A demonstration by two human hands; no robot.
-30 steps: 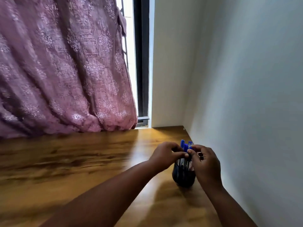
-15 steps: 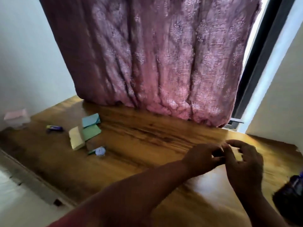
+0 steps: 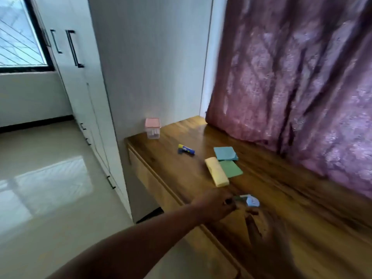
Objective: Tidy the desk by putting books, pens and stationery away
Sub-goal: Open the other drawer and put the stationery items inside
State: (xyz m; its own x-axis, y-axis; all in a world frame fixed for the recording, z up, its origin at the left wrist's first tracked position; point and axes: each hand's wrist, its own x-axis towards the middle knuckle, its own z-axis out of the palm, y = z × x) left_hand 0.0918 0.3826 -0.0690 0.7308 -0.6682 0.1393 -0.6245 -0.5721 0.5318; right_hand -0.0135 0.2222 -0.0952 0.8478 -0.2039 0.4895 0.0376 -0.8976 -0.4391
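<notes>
On the wooden desk [image 3: 291, 202] lie three sticky-note pads: a blue one [image 3: 225, 153], a green one [image 3: 230, 168] and a yellow one [image 3: 216, 174]. A small blue and yellow glue stick [image 3: 186, 149] lies further left. A light-blue correction tape [image 3: 250, 200] with a green tip lies near the front edge. My left hand [image 3: 216, 204] reaches to it, fingertips at its green end. My right hand [image 3: 267, 236] hovers blurred just below it, fingers spread, holding nothing.
A clear box with a pink lid [image 3: 153, 128] stands at the desk's far left corner against a white wall. A purple curtain [image 3: 298, 77] hangs along the back of the desk. White cupboards [image 3: 76, 81] and a glossy tiled floor [image 3: 50, 188] lie to the left.
The view swung left from the pen holder at the right corner to the desk's left end. Both hands left the pen holder and moved across to the correction tape.
</notes>
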